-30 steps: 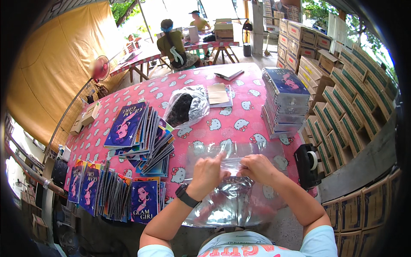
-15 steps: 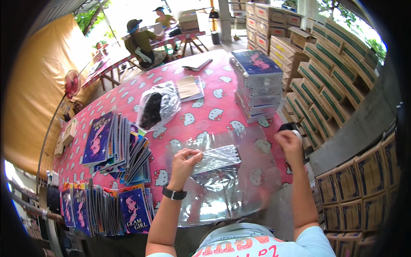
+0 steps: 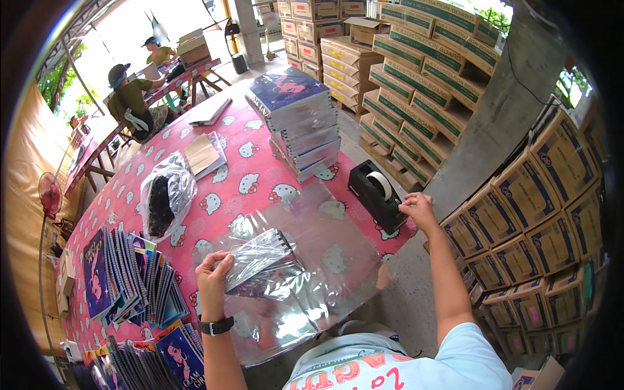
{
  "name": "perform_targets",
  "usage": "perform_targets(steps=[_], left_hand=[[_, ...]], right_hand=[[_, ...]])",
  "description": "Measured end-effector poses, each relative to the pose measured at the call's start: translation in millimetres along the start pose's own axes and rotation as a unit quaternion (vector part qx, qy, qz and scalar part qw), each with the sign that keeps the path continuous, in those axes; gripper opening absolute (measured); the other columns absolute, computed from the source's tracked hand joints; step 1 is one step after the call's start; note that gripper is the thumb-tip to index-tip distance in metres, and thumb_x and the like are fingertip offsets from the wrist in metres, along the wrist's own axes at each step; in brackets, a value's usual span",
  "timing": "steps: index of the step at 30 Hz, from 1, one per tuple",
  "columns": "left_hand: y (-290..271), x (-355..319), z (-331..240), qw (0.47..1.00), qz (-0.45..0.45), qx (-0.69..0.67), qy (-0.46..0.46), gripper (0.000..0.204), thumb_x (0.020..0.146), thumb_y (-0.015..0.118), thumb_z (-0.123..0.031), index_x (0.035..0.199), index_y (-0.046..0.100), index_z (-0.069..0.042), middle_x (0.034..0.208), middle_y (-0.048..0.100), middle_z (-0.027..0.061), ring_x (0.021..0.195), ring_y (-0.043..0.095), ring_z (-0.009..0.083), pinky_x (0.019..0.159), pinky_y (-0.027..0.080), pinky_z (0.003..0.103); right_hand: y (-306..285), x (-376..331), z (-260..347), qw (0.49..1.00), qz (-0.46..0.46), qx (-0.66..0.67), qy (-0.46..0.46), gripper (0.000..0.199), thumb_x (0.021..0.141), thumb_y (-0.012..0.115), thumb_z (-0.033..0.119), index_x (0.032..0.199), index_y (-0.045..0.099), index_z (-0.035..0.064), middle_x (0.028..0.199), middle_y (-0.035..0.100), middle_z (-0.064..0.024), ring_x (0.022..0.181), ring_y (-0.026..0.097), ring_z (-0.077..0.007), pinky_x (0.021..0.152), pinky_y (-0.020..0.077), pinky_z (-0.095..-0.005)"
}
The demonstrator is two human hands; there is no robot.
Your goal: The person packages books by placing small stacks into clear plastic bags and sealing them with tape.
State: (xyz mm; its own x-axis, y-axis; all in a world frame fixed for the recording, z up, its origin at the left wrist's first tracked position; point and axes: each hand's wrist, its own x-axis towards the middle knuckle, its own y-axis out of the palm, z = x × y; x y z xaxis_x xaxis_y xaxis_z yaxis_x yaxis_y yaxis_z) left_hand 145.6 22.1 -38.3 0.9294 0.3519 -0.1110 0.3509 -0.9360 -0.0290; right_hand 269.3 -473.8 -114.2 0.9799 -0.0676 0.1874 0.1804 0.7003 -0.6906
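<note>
My left hand (image 3: 213,272) pinches the edge of clear plastic wrapped over a spiral notebook (image 3: 263,255), which lies flat on the table in front of me. A larger clear plastic sheet (image 3: 344,279) spreads under and around it. Over to the right, my right hand (image 3: 421,210) is closed in a pinch at the near end of a black tape dispenser (image 3: 372,200). The dispenser carries a roll of pale tape (image 3: 379,186). Whether a strip of tape is between those fingertips is too small to tell.
A tall stack of wrapped notebooks (image 3: 296,123) stands at the far right of the pink table (image 3: 244,185). Unwrapped notebooks (image 3: 130,279) pile up at the left. A plastic bag with something black (image 3: 166,198) lies beyond. Cardboard boxes (image 3: 530,253) rise on the right; two people sit farther back.
The view has swung right, bringing the whole tape dispenser into sight. My right hand has moved to the dispenser's near end. My left hand still pinches the plastic on the notebook.
</note>
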Motion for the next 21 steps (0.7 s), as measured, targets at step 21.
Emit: perform_targets(steps=[21], left_hand=[[0.7,0.3,10.7,0.999,-0.007,0.031,0.021,0.02,0.075,0.071,-0.019,0.084,0.07,-0.001,0.084,0.065,0.008,0.085,0.058,0.0156,0.077,0.044,0.028]], right_hand=[[146.7,50.0,347.7,0.747,0.518,0.039,-0.415,0.039,0.078,0.07,0.037,0.072,0.06,0.0001,0.06,0.055,-0.0048,0.055,0.047,-0.0151,0.053,0.0399,-0.0311]])
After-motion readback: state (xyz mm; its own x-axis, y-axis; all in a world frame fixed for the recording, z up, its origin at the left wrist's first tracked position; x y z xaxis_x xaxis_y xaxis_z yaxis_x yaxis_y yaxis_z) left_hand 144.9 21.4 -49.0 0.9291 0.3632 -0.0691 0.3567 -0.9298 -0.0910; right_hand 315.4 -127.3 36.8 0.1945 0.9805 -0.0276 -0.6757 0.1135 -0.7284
